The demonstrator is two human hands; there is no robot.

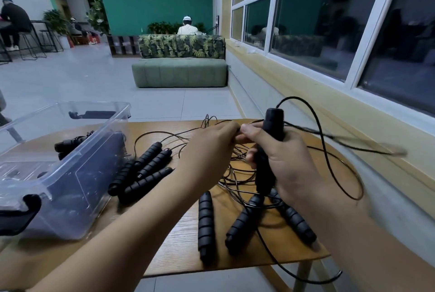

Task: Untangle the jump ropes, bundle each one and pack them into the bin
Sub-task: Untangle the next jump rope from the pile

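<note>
A thin black jump-rope cord [237, 174] lies knotted in loose overlapping loops at the middle of the wooden tabletop [176, 251], with one long loop arcing up and out past the right edge. The right hand [284, 162] is closed around two ridged foam handles [270, 148] held upright together, while the left hand [211, 148] pinches the cord just beside the right thumb. The cord looks light, springy and slick, likely to recoil and re-tangle when released; the padded handles appear the surest places to grip, with the cord best fed through pinched fingers. Four more handles [146, 169] lie side by side left of the tangle, and three others [247, 218] fan out near the front edge, their cords running into the same knot and apt to drag along. A clear plastic bin [70, 169] sits tilted at the left, touching the nearest handles, with at least one bundled rope [70, 143] visible inside. Beyond the tabletop are a green sofa [180, 73], a window wall and seated people well apart.
</note>
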